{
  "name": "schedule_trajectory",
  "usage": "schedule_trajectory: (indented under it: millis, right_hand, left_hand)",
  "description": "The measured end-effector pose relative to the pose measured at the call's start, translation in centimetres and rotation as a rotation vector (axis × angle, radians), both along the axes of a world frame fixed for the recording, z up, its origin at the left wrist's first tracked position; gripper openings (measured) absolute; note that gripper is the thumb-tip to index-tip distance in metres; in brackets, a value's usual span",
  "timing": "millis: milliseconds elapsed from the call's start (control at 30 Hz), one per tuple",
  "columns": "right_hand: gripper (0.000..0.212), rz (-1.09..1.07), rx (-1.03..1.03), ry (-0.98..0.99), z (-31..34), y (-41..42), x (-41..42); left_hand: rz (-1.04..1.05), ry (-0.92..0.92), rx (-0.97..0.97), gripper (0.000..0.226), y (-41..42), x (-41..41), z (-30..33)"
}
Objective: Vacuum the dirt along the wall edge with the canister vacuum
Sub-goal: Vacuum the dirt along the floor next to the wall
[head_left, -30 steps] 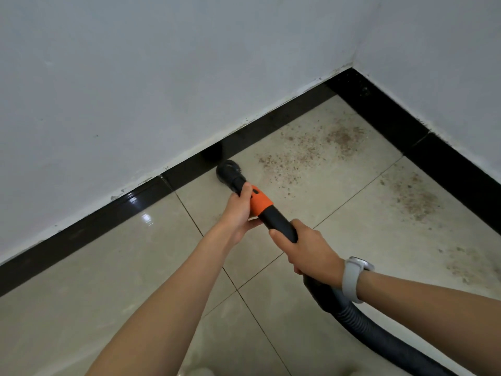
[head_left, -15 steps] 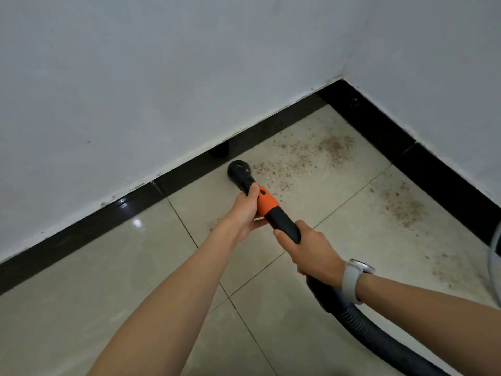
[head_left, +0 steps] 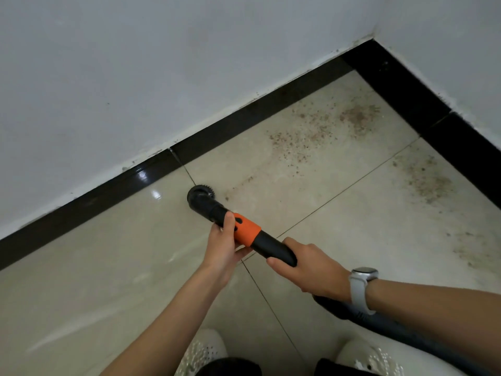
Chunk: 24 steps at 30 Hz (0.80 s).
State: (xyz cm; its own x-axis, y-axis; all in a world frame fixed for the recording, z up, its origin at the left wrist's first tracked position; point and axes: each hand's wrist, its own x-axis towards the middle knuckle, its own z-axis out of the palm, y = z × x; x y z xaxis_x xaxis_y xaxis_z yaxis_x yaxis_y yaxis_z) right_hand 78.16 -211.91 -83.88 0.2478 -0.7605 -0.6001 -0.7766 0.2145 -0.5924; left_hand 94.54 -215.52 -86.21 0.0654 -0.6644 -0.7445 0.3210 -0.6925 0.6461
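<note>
Compared with half a second earlier, the brush nozzle [head_left: 200, 196] has drawn back from the dirt [head_left: 306, 137] toward the tile joint, near the black skirting [head_left: 244, 118]. One wand [head_left: 271, 244], one hose [head_left: 393, 328], two hands. My left hand [head_left: 222, 251] wraps the orange collar [head_left: 245, 232], thumb on top; my right hand [head_left: 311, 270] clenches the wand. Two dirt patches show.

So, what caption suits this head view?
Both hands steer the vacuum nozzle toward dirt near the baseboard.

Bare floor tiles [head_left: 81, 267] lie open leftward; black skirting [head_left: 257, 109] bounds the far side.
</note>
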Motion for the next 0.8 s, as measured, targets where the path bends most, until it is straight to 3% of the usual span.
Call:
schedule_trajectory:
  millis: [167,467,800]
  right_hand:
    - [0.033,-0.064,0.072,-0.011,0.2,1.5,-2.4]
    - [0.031,-0.293,-0.013,0.110,1.2,3.1,-5.4]
    - [0.031,-0.111,0.056,-0.058,1.1,1.4,-1.9]
  left_hand:
    - [-0.053,0.036,0.025,0.040,1.4,-2.1,-0.5]
    - [-0.287,0.090,0.014,0.042,-1.1,-7.2,0.3]
    - [-0.084,-0.011,-0.013,0.037,0.7,-1.5,0.9]
